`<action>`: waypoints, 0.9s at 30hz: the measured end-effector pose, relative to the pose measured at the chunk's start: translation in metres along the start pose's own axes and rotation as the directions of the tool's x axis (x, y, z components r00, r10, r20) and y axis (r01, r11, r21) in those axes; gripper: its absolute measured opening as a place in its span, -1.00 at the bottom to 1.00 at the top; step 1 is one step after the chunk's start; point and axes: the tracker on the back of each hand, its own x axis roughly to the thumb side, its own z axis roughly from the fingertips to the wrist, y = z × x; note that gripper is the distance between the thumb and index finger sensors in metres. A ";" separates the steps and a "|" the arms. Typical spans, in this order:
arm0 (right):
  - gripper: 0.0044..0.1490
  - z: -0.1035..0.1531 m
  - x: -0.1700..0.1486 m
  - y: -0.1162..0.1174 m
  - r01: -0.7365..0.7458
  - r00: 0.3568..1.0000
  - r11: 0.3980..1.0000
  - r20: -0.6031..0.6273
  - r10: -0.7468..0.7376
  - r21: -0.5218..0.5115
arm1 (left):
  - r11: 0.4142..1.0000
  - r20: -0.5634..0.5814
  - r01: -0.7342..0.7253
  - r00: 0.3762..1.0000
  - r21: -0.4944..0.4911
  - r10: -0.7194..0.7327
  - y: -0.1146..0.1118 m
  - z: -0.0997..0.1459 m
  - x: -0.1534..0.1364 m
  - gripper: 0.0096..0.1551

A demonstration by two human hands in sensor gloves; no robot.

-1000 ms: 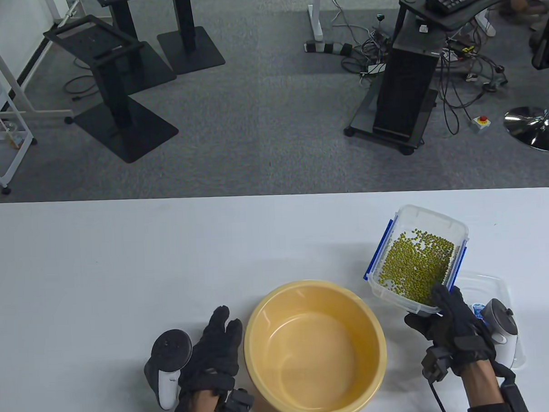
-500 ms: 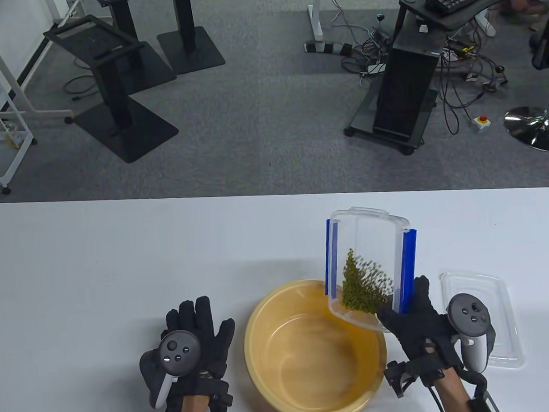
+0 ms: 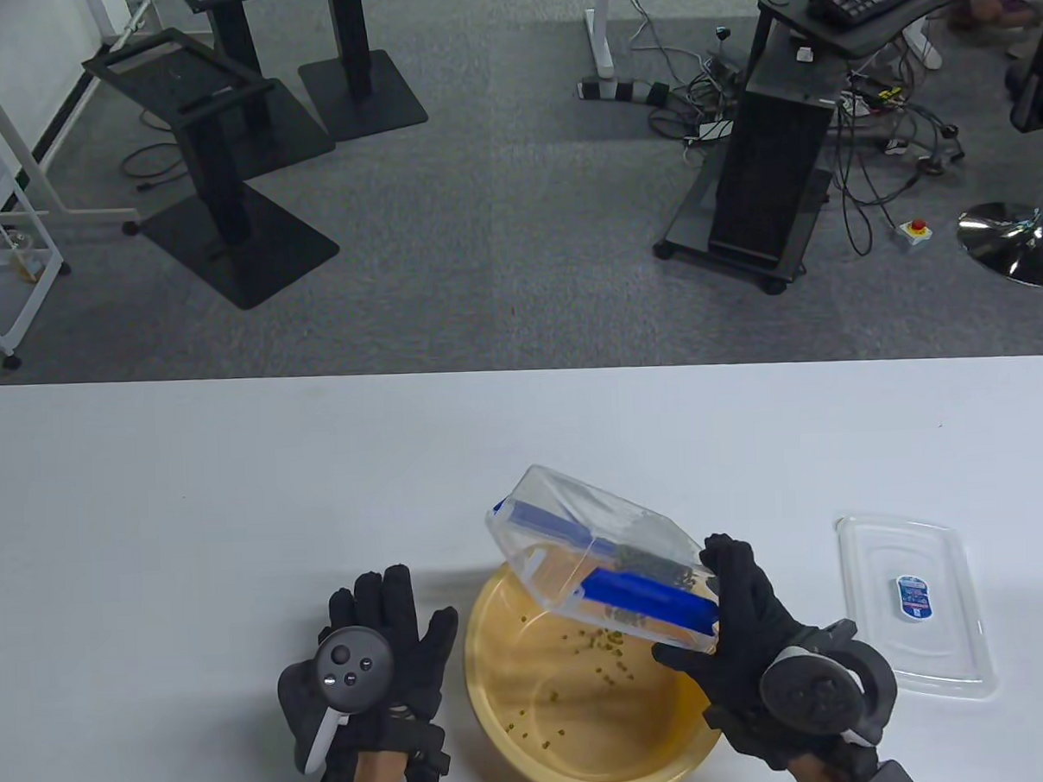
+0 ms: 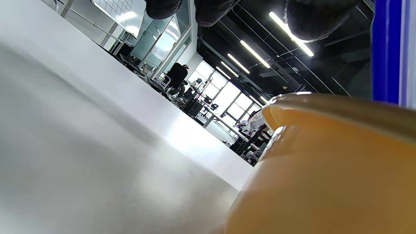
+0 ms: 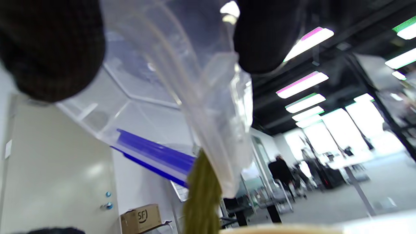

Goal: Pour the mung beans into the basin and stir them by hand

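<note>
A clear plastic box [image 3: 593, 552] with blue clips is tipped steeply over the yellow basin [image 3: 501, 703]. My right hand [image 3: 739, 623] grips the box at its near right end. Green mung beans [image 3: 603, 647] fall from it and several lie scattered on the basin floor. The right wrist view shows the box [image 5: 182, 97] from below, with a stream of beans [image 5: 201, 198] running off its corner. My left hand [image 3: 385, 639] lies flat on the table just left of the basin, fingers straight. In the left wrist view the basin wall [image 4: 325, 169] fills the right side.
The box's clear lid [image 3: 915, 603] lies flat on the table to the right of my right hand. The white table [image 3: 232, 490] ends at its far edge, with grey carpet, stands and a computer cart beyond.
My right hand carried the box leftward from beside the lid to over the basin and tipped it, so the beans slid down and began to pour. My left hand turned flat.
</note>
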 end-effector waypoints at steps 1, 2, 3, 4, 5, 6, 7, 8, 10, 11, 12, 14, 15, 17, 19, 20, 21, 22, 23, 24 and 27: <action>0.52 0.001 0.004 0.000 -0.014 0.999 1.000 0.029 0.014 -0.007 | 1.000 -0.001 0.000 1.000 -0.001 0.000 0.000 0.000 0.000 -0.03; 0.52 0.001 0.005 0.001 -0.015 0.999 1.000 0.037 0.015 -0.010 | 1.000 -0.001 0.000 1.000 -0.002 0.000 0.000 0.000 0.000 -0.03; 0.51 0.002 0.008 0.002 -0.024 0.998 1.000 0.050 0.025 -0.007 | 1.000 -0.002 -0.001 1.000 -0.003 0.001 0.000 0.000 0.001 -0.03; 0.51 0.002 0.008 0.003 -0.023 0.998 1.000 0.059 0.023 -0.008 | 1.000 -0.002 0.000 1.000 -0.003 0.000 0.000 0.000 0.001 -0.03; 0.51 0.002 0.007 0.003 -0.017 0.998 1.000 0.058 0.018 -0.006 | 1.000 -0.002 0.002 1.000 -0.002 -0.002 0.000 0.001 0.001 -0.04; 0.50 0.002 0.003 0.004 0.015 0.999 1.000 0.041 -0.015 -0.004 | 1.000 -0.002 0.002 1.000 0.000 -0.002 0.000 0.001 0.001 -0.04; 0.49 0.001 -0.001 0.005 0.060 0.998 0.998 0.012 -0.060 0.000 | 1.000 -0.001 0.001 1.000 0.003 -0.001 0.000 0.001 0.001 -0.04; 0.47 0.002 -0.008 0.006 0.155 0.986 0.988 -0.055 -0.155 0.000 | 1.000 -0.001 -0.001 1.000 0.006 0.001 0.000 0.001 0.001 -0.04; 0.44 0.002 -0.025 0.005 0.341 0.914 0.939 -0.214 -0.344 -0.052 | 1.000 -0.004 -0.004 1.000 0.011 0.004 0.000 0.001 0.000 -0.05; 0.42 0.002 -0.037 0.003 0.432 0.851 0.896 -0.284 -0.442 -0.103 | 1.000 -0.005 -0.007 1.000 0.010 0.007 0.001 0.001 0.000 -0.04; 0.41 0.002 -0.048 0.001 0.491 0.786 0.856 -0.341 -0.516 -0.162 | 1.000 -0.005 -0.012 1.000 0.015 0.012 0.001 0.001 0.000 -0.04; 0.36 0.006 -0.078 -0.004 0.590 0.592 0.743 -0.455 -0.665 -0.317 | 1.000 0.000 -0.019 1.000 0.019 0.019 0.002 0.001 0.001 -0.04; 0.31 0.007 -0.093 -0.004 0.609 0.469 0.691 -0.527 -0.709 -0.389 | 1.000 0.003 -0.019 1.000 0.020 0.018 0.002 0.001 0.002 -0.04; 0.29 0.011 -0.123 0.000 0.594 0.282 0.627 -0.599 -0.749 -0.504 | 1.000 0.010 -0.020 1.000 0.024 0.019 0.003 0.002 0.002 -0.04; 0.29 0.012 -0.153 0.006 0.545 0.114 0.626 -0.691 -0.714 -0.557 | 0.999 0.011 -0.029 1.000 0.024 0.029 0.003 0.001 0.002 -0.04; 0.28 0.011 -0.164 0.009 0.542 0.077 0.633 -0.718 -0.692 -0.553 | 0.999 0.010 -0.032 0.999 0.023 0.032 0.002 0.001 0.002 -0.04; 0.29 0.011 -0.179 0.013 0.536 0.057 0.667 -0.766 -0.641 -0.518 | 0.999 0.009 -0.035 0.999 0.021 0.035 0.002 0.001 0.002 -0.04; 0.27 0.013 -0.192 0.018 0.532 0.094 0.712 -0.803 -0.588 -0.459 | 0.999 0.009 -0.035 0.999 0.020 0.035 0.002 0.001 0.002 -0.04; 0.27 0.014 -0.199 0.022 0.518 0.107 0.747 -0.835 -0.539 -0.416 | 0.999 0.008 -0.034 0.999 0.018 0.033 0.002 0.001 0.001 -0.04; 0.26 0.015 -0.207 0.030 0.498 0.077 0.784 -0.882 -0.465 -0.370 | 0.999 0.006 -0.031 1.000 0.014 0.031 0.002 0.001 0.002 -0.04; 0.25 0.014 -0.216 0.048 0.531 0.041 0.787 -0.917 -0.396 -0.316 | 1.000 0.004 -0.030 1.000 0.008 0.030 0.001 0.000 0.002 -0.05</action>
